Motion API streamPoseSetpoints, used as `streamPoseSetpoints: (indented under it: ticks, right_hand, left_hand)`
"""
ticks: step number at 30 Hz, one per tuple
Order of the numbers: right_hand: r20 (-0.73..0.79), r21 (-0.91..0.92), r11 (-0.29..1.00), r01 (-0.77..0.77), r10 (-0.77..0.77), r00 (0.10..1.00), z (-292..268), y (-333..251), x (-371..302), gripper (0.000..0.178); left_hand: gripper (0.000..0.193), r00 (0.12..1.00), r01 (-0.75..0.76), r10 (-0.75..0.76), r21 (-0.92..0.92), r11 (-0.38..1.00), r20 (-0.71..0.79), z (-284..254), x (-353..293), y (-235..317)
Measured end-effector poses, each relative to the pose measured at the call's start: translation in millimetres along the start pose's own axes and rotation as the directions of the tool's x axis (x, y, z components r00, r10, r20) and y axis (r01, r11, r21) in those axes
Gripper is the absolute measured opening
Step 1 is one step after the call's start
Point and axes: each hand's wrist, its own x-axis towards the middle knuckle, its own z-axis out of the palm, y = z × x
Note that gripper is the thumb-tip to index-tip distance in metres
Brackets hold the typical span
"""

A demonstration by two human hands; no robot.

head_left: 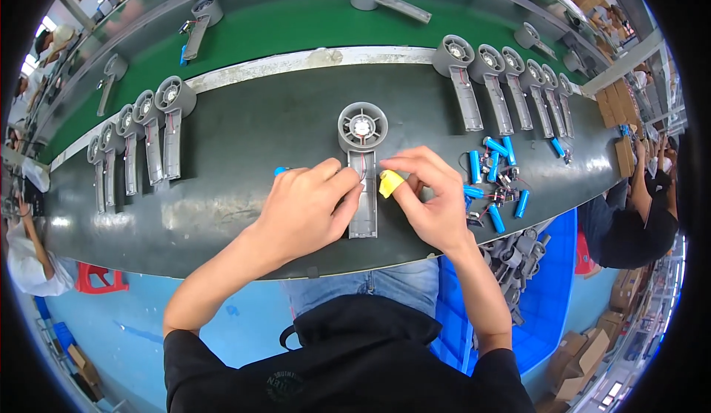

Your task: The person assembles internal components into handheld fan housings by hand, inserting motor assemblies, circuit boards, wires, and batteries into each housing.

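Observation:
A grey handheld fan housing (363, 129) lies in front of me, its round head at the far end and its open handle trough (363, 220) toward me. A thin red wire runs in the trough. My left hand (315, 202) is closed over the handle's left edge, thumb and fingertips drawn together; what they pinch is hidden. Behind that hand peeks the end of a blue cylindrical battery (280, 170). To the right of the handle is my right hand (433, 198), thumb and index finger apart at the edge. A yellow wrap (390, 183) covers its thumb tip.
Blue batteries with small circuit boards (503, 183) lie right of my hand. Rows of fan housings stand left (174, 102) and right (463, 80). Beyond a white rail, a green belt (296, 21) carries more. A blue bin (552, 280) of grey parts sits below right. Other people work at both sides.

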Motion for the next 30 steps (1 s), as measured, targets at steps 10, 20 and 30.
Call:
streamPoseSetpoints:
  ticks: [10,20,30]
  right_hand:
    - [0.043,-0.181,0.943,0.279,-0.276,0.960,24.3,9.0,20.7,0.025]
    - [-0.109,-0.114,0.979,0.168,-0.180,0.978,32.4,12.6,22.2,0.023]
    - [-0.085,-0.047,0.991,0.122,-0.126,0.988,34.7,12.7,22.7,0.019]
  left_hand:
    - [0.015,0.983,-0.123,0.126,0.031,0.992,-0.136,-4.9,5.1,-19.9]
    - [0.035,0.984,0.144,-0.177,-0.435,0.889,-0.036,6.7,-2.7,-27.2]
    - [0.026,0.977,-0.026,-0.055,-0.368,0.929,-0.207,13.7,-2.4,-28.3]
